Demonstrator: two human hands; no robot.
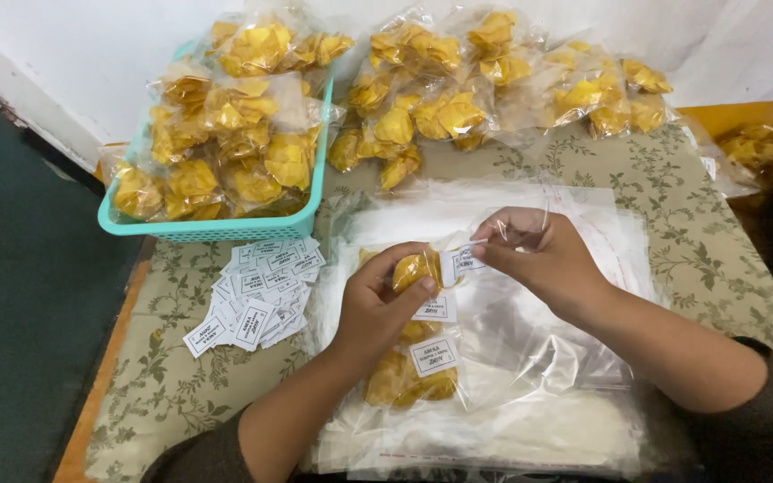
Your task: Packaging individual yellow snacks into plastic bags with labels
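Note:
My left hand [378,304] grips a small clear bag of yellow chips [417,268] above the table. My right hand [539,255] pinches the open top of that same bag, with a small white paper label [463,263] between the fingers. Below the hands two more filled bags with labels [422,362] lie on a stack of empty clear plastic bags [530,358].
A teal plastic basket [216,228] full of packed yellow chip bags stands at the far left. More packed bags [458,98] are heaped along the wall. A pile of white paper labels [257,291] lies left of my hands on the floral tablecloth [709,259].

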